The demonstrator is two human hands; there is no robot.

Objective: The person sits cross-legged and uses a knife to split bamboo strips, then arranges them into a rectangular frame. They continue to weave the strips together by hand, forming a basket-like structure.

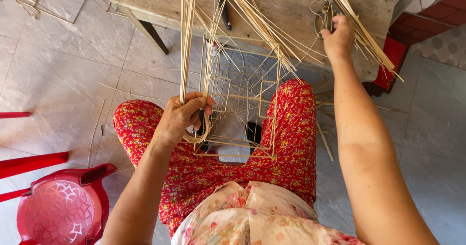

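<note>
Grey tiled floor (pixel 63 65); a worn wooden table (pixel 286 7) stands ahead of the seated person, whose knees in red flowered cloth frame the work. Between the knees sits an open frame (pixel 238 123) of thin cane rods, box-shaped, its lower edge near the lap and its upper rods reaching under the table edge. Left hand (pixel 182 116) is closed around a bunch of cane strips (pixel 187 36) at the frame's left side; the strips run straight up from the fist past the table edge, and a loop of them curls below the fingers against the frame's left corner. Right hand (pixel 338 39) is raised well apart from the frame, resting on the table top, fingers curled around the handles of scissors (pixel 324 13); a second sheaf of strips (pixel 361 31) fans just beside and partly under this hand, toward the table's right edge. More loose strips (pixel 262 24) lie slanted across the table between the two hands. A dark-handled tool (pixel 225 13) lies on the table. Red plastic stool (pixel 60 208) at lower left.
</note>
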